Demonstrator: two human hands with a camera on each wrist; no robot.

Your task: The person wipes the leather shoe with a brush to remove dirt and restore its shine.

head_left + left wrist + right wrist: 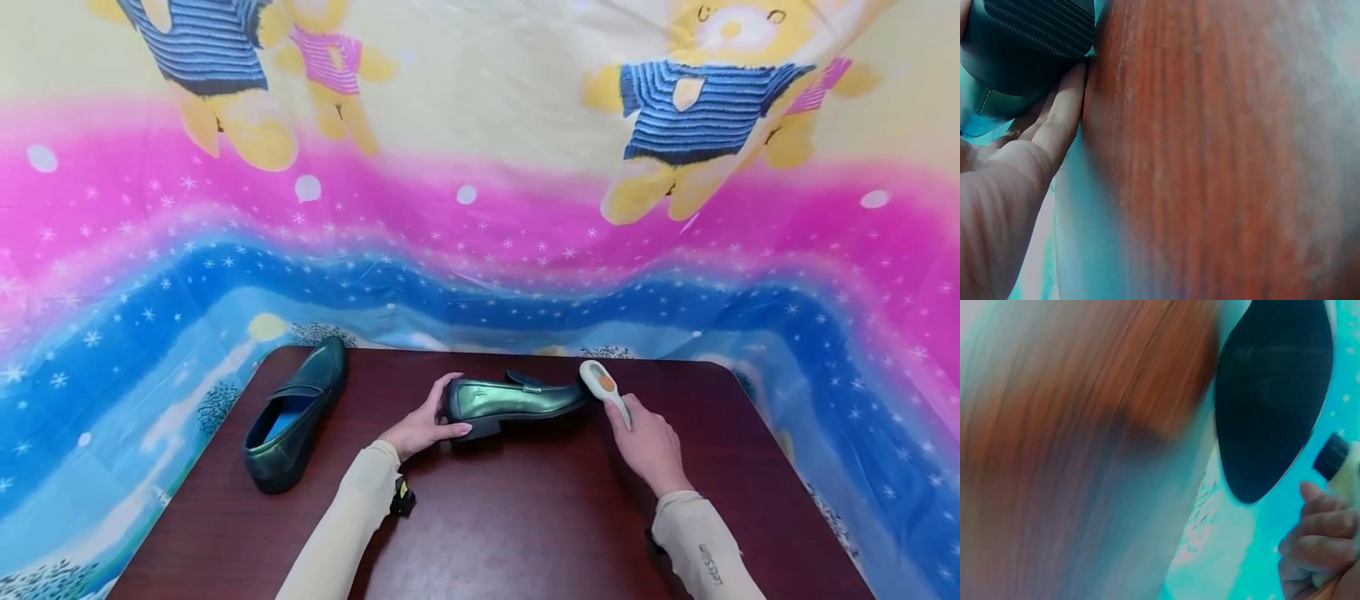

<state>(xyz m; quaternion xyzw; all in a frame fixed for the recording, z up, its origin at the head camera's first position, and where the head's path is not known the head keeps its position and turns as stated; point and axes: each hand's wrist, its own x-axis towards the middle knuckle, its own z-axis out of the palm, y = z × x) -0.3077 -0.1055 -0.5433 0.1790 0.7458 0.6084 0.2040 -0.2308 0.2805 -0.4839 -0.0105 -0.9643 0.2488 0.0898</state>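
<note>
A shiny dark green loafer (517, 402) lies lengthwise in the middle of the table, toe pointing right. My left hand (420, 427) grips it by the heel, thumb near the heel block and fingers behind the back. In the left wrist view the ridged heel underside (1041, 22) shows above the fingers. My right hand (649, 442) holds a white shoe brush (600, 380) with an orange patch, its head at the toe. The right wrist view shows the dark sole (1272, 394) beside the brush's black bristles (1332, 456); whether they touch the shoe I cannot tell.
A matching green loafer (300, 408) with a blue insole stands at the left of the dark red-brown wooden table (517, 525). Behind and around the table hangs a printed cloth (480, 233) with bears and snowflakes.
</note>
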